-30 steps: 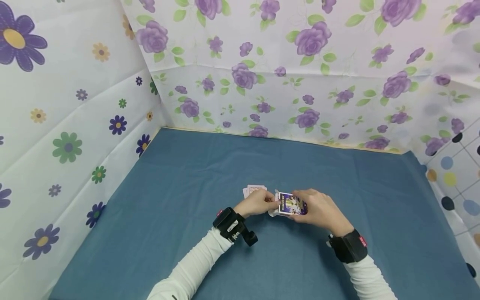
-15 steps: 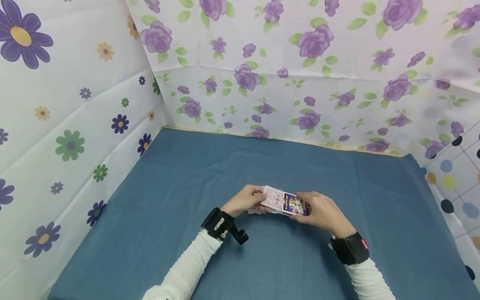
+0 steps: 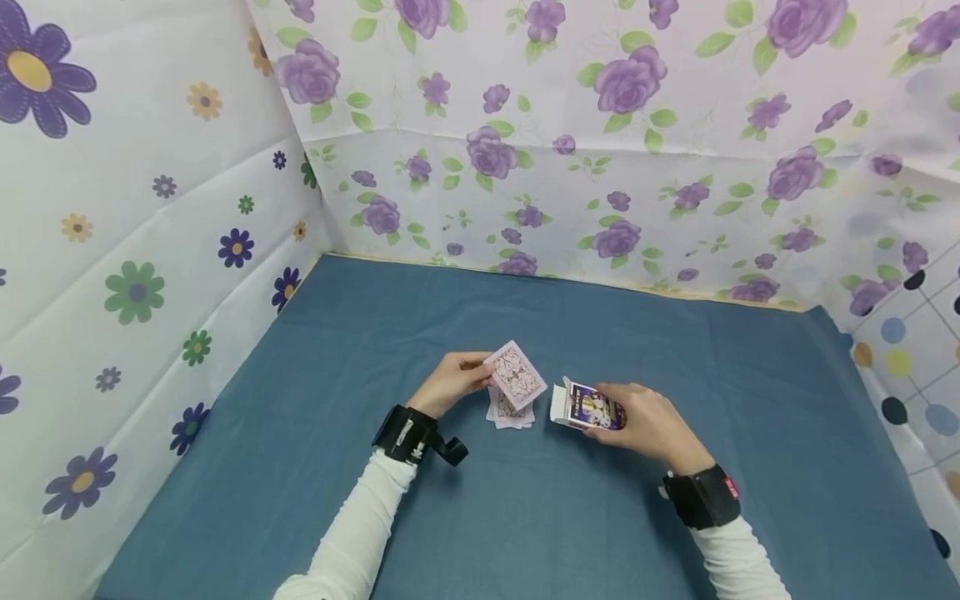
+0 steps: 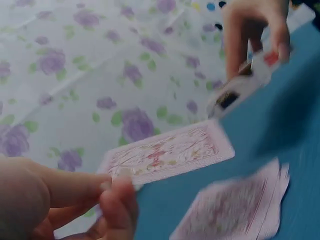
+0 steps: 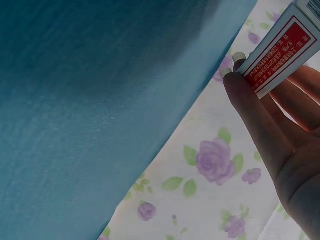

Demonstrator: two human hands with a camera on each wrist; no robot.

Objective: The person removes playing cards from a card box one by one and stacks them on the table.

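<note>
Between its thumb and fingers, my left hand pinches a playing card with a pink patterned back, at one end. Below that card, a small loose pile of playing cards lies pattern side up on the cloth; the left wrist view shows the pile slightly fanned. To the right, my right hand grips a purple card box, its flap open and facing left. A red printed panel on the box shows in the right wrist view, with the thumb and fingers on either side.
A blue cloth covers the table. White sheets with purple roses hang at the back, and a flowered sheet stands along the left. A dotted sheet borders the right side.
My left hand has drawn the card out of the box and carried it left over the pile. The right hand has kept its grip on the box and barely moved.
</note>
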